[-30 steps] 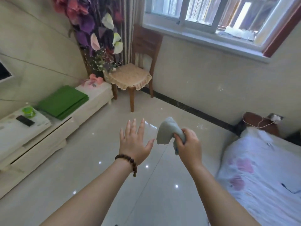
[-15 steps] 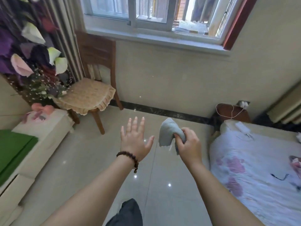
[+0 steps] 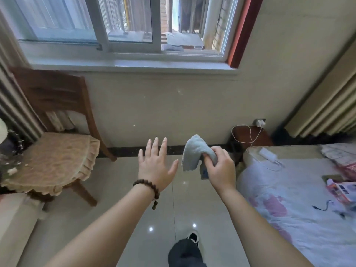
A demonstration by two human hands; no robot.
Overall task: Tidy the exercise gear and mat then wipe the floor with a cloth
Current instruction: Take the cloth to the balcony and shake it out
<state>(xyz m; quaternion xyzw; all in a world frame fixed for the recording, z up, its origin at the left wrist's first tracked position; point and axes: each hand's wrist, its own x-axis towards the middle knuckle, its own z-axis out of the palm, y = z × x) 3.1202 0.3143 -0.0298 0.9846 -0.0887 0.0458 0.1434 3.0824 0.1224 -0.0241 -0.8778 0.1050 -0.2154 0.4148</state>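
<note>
Right fingers [image 3: 209, 162] pinch cloth [image 3: 194, 152], held mid-air; left hand [image 3: 156, 166] spread, empty. No gear in view; floor [image 3: 119, 189] wipe likely still pending.

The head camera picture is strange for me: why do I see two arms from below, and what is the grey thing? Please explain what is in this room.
The camera sits on a person's head and looks forward and down, so their own arms reach into the picture. The left hand, with a bead bracelet, is open and holds nothing. The right hand pinches a grey cloth in the air, above the shiny floor. A wooden chair stands on the left, a bed on the right, a window ahead.
</note>
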